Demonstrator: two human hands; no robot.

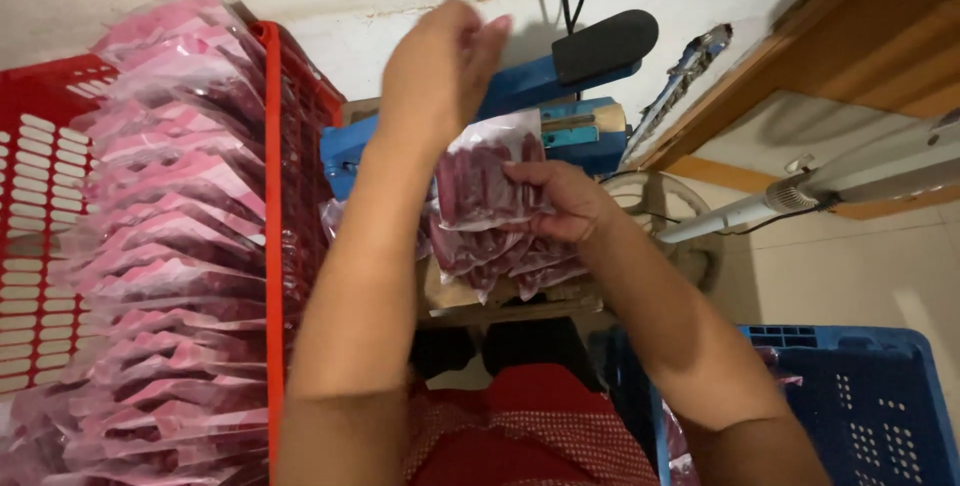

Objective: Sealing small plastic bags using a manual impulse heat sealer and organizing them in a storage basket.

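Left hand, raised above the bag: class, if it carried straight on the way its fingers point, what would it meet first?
Probably the black handle of the blue sealing machine; the left hand points up-right towards it, though depth is unclear.

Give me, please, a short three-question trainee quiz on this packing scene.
1. True or false: the right hand holds a clear pouch of dark red sticks.
2. Which crate holds the stacked filled pouches: A red crate, B blue crate?
3. What colour is the sealing machine behind the hands?

Key: 1 true; 2 A; 3 blue. The left hand is raised above the pouch.
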